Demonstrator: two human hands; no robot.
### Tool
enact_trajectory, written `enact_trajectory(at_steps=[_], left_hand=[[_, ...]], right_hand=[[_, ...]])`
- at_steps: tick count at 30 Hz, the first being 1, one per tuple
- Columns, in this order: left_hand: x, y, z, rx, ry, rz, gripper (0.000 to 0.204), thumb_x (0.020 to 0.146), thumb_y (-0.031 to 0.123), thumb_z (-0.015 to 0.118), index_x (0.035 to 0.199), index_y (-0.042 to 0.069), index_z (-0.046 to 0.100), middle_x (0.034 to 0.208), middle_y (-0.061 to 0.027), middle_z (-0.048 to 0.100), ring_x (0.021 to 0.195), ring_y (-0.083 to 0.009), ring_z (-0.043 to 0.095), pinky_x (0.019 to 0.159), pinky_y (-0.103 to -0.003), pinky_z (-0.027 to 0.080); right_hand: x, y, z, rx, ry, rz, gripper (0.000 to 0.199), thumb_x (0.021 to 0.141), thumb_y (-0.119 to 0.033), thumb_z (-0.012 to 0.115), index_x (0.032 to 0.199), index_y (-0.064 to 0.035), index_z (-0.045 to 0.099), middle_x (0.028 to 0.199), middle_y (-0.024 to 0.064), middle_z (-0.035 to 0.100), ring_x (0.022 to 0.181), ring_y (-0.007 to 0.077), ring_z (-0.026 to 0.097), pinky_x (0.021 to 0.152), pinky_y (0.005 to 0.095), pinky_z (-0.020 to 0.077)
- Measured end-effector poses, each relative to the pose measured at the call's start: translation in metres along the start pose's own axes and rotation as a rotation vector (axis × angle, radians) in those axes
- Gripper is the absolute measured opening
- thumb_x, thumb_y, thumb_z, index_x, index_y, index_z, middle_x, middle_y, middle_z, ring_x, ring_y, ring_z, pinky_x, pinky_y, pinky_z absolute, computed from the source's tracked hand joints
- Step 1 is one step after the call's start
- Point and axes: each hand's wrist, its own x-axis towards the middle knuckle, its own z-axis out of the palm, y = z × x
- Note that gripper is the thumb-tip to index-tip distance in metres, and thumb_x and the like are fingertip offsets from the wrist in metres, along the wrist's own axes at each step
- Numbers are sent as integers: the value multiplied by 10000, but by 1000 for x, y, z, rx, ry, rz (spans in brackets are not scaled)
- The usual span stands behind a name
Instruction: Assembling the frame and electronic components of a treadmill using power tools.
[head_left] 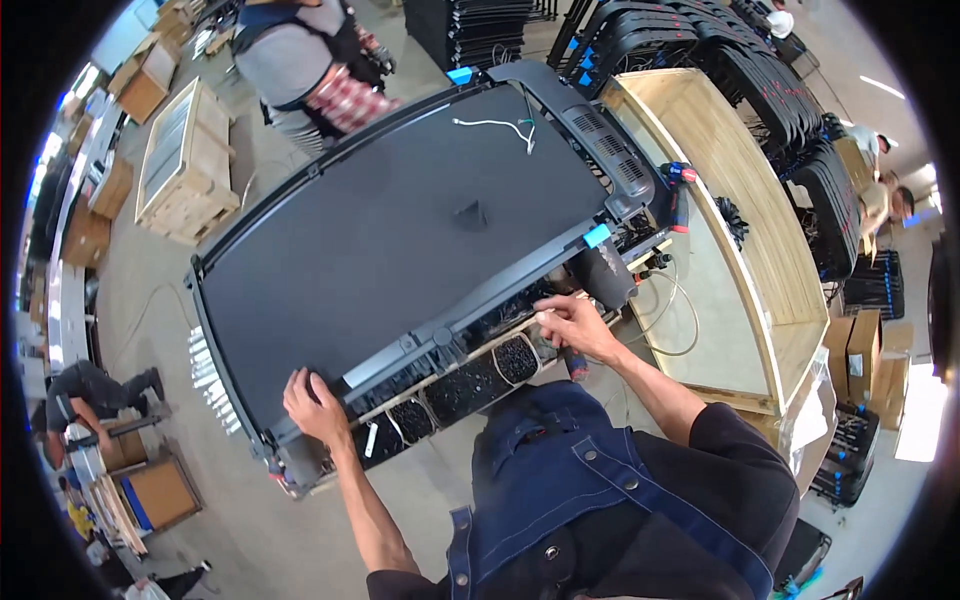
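A treadmill [330, 250] with a wide black running belt lies before me, its grey motor cover [600, 135] at the far right end. My left hand [315, 408] rests with its fingers laid over the near side rail and belt edge, towards the left end. My right hand [580, 328] is over the near side of the frame, above a parts tray [455, 395] with several compartments of small dark pieces. Its thumb and fingertips are drawn together; whatever they may hold is too small to make out. A white cable [490, 123] lies on the belt near the motor cover.
A red and black power driver [680, 198] stands by the motor end. Beyond it is a long wooden crate [745, 200] with a black bundle [733, 222] inside. A co-worker [310, 65] stands across the treadmill. Another wooden crate [188, 165] sits far left.
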Motion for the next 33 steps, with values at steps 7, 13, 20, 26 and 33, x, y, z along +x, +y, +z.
enact_trajectory(at_steps=[7,13,20,26,33], left_hand=[[-120,147,18,-386,-484,131,118,878,69,687,992,56,711,951,-147,695,891,-337,681,775,-451,544],[-231,207,173,-279,-922,10,216,901,180,685,1093,92,638,1072,-183,634,933,-386,672,754,-470,580],[-279,204,227,62,-1088,100,181,862,102,624,1041,77,620,1014,-202,637,890,-389,694,720,-482,582],[-272,204,215,-160,-999,-190,108,853,152,693,922,70,684,898,-237,699,820,-429,696,705,-506,558],[-275,193,203,-680,-745,-1095,237,901,266,795,919,40,726,786,-64,717,714,-142,692,655,-305,575]], right_hand=[[43,257,-34,-700,162,570,1127,754,-465,787,1578,-12,165,1301,289,621,1257,430,584,1071,459,456],[64,278,-26,-652,258,594,1153,717,-338,792,1596,-80,91,1279,291,619,1215,472,587,1041,488,470],[6,208,-138,91,-341,425,1022,774,-178,834,1584,-70,220,1111,144,652,1017,196,634,896,326,509],[-8,132,-159,-236,-657,269,654,767,-196,839,1332,5,579,1073,134,704,1028,245,672,870,390,522],[-1,107,-144,-327,-609,103,454,769,-188,816,1139,22,659,951,175,721,839,273,669,821,409,532]])
